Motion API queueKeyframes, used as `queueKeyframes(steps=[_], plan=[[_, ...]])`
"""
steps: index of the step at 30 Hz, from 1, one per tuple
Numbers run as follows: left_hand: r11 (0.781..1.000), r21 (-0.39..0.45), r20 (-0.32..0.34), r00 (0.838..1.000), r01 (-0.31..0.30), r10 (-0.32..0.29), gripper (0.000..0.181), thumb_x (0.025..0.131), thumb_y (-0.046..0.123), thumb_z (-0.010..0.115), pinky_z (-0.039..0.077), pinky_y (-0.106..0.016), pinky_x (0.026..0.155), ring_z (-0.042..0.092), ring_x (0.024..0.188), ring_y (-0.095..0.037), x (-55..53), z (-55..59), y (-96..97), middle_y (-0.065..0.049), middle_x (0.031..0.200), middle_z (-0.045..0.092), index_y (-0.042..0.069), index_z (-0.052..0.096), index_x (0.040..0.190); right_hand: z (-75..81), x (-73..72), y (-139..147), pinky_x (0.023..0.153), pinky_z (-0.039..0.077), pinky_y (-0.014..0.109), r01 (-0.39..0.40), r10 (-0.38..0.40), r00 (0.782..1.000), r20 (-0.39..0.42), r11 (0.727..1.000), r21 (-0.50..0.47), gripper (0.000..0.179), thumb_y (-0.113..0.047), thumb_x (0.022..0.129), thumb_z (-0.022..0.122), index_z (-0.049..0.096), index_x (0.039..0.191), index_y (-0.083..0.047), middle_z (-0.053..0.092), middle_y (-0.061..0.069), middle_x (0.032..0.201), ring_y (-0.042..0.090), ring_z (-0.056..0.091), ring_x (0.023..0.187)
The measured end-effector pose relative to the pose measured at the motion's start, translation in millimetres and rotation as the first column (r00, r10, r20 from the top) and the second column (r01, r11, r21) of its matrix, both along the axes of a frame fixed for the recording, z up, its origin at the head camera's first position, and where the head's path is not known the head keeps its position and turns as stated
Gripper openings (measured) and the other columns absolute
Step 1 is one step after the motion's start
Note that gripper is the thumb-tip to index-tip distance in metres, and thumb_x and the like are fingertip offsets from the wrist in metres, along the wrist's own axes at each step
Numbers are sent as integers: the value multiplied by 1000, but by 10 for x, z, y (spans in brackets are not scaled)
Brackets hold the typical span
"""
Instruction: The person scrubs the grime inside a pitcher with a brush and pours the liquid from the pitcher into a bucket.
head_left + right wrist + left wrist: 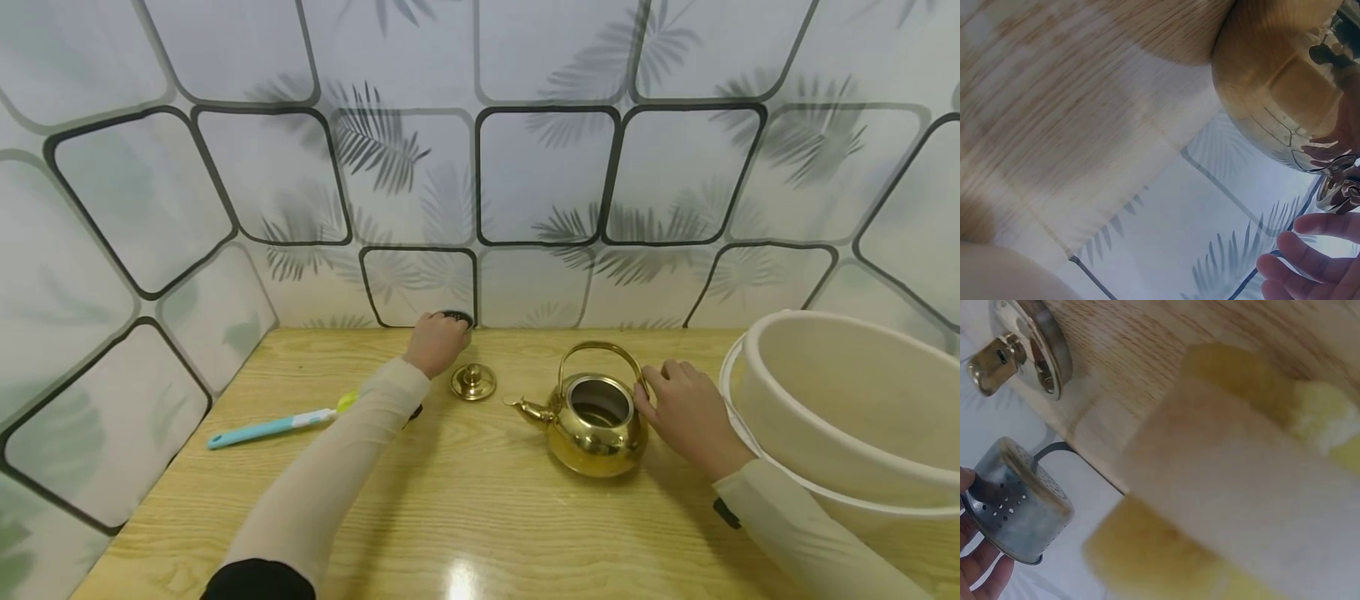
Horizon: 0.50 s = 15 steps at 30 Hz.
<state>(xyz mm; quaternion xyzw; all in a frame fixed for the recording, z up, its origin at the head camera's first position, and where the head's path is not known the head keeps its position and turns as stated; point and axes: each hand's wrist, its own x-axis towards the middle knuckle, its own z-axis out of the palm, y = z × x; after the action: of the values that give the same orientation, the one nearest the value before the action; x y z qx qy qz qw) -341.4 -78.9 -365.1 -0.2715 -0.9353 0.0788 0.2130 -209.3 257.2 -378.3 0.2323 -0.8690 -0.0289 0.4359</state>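
My left hand (437, 343) grips a small metal strainer (1019, 500) with a perforated bottom and side, at the table's back edge; in the head view only its dark rim shows past the fingers. Nearby on the table lies a round brass lid (472, 382) with a knob. A shiny brass kettle (596, 442) stands uncovered to the right, spout pointing left and arched handle (600, 344) raised. At the handle's right foot my right hand (686, 408) holds the kettle, thumb by the rim. The right wrist view shows its fingers (1310, 250) close below the handle joint.
A large cream basin (780, 408) stands at the right, beside my right forearm. To the left lies a blue-and-white handled brush (270, 429) with a yellow-green end, partly hidden by my left sleeve. A patterned wall (540, 283) rises behind the wooden table (480, 517).
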Motion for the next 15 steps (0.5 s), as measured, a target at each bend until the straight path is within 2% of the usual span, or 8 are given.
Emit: queueKeyframes(steps=[7,11,15], plan=[[999,-11,60,998,-36,37,22,91,28,61,53,-39,72,68,76,-26,-35,-28,0,-8,82,72,9,70,95,-1,-6,-1,39,32,30,-7,7,1000,-1,1000,0,17,-17,79,52,58,75,-2,47,11,58,22,41,45],[999,9,57,998,-38,37,22,90,26,62,53,-39,70,68,75,-28,-41,-44,0,-9,79,72,7,70,89,4,3,-3,38,31,30,-6,6,1000,1,1000,-1,17,-17,80,52,57,75,-2,46,11,58,22,41,45],[999,-8,59,997,-49,50,22,91,26,61,53,-39,69,68,73,-27,-49,-76,-7,-10,77,71,6,70,85,9,10,-2,38,31,30,1,-1,1000,8,1000,5,16,-17,79,53,57,75,-2,46,11,58,22,41,46]])
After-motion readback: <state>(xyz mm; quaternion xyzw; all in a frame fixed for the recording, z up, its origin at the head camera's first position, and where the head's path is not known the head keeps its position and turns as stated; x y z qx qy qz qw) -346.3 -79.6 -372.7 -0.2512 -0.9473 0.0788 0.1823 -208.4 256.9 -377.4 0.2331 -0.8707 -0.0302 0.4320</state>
